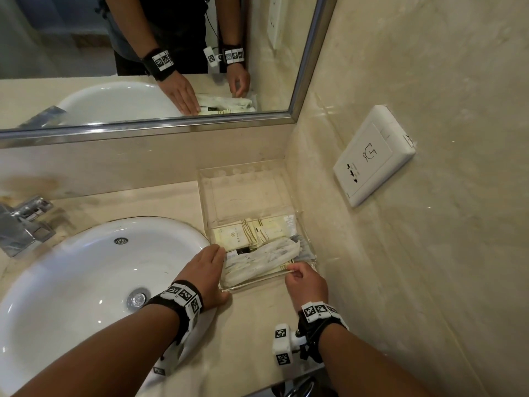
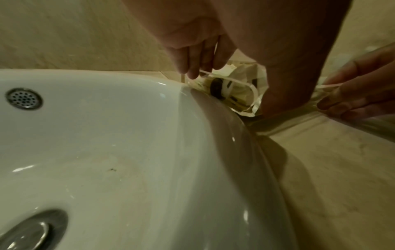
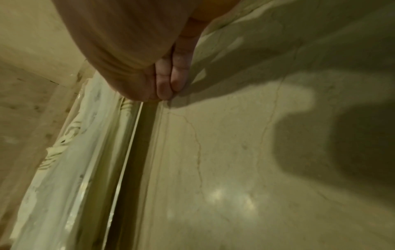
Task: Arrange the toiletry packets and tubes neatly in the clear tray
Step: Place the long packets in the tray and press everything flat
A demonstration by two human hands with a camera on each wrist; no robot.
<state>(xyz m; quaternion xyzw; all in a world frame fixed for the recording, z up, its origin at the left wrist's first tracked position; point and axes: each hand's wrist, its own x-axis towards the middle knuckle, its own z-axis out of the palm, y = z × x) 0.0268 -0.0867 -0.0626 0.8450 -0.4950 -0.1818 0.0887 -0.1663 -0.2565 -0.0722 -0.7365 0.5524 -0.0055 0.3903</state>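
Note:
A clear tray point(image 1: 243, 196) stands on the counter in the corner, right of the basin. Its near half holds flat cream packets point(image 1: 249, 232) and long white wrapped packets point(image 1: 263, 256) lying across the front; the far half is bare. My left hand point(image 1: 215, 267) lies with straight fingers against the tray's left wall, thumb at the front left corner. In the left wrist view its fingers point(image 2: 192, 55) touch the tray rim point(image 2: 241, 82). My right hand point(image 1: 294, 272) pinches the tray's front wall near the right end, also seen as the right hand point(image 2: 359, 89) and as curled fingers point(image 3: 166, 84).
A white sink point(image 1: 100, 267) borders the tray on the left, with a chrome faucet point(image 1: 25, 222) at far left. A mirror point(image 1: 143, 53) hangs behind. The side wall with a white socket point(image 1: 372, 156) stands close on the right. Beige counter point(image 1: 257, 325) lies in front.

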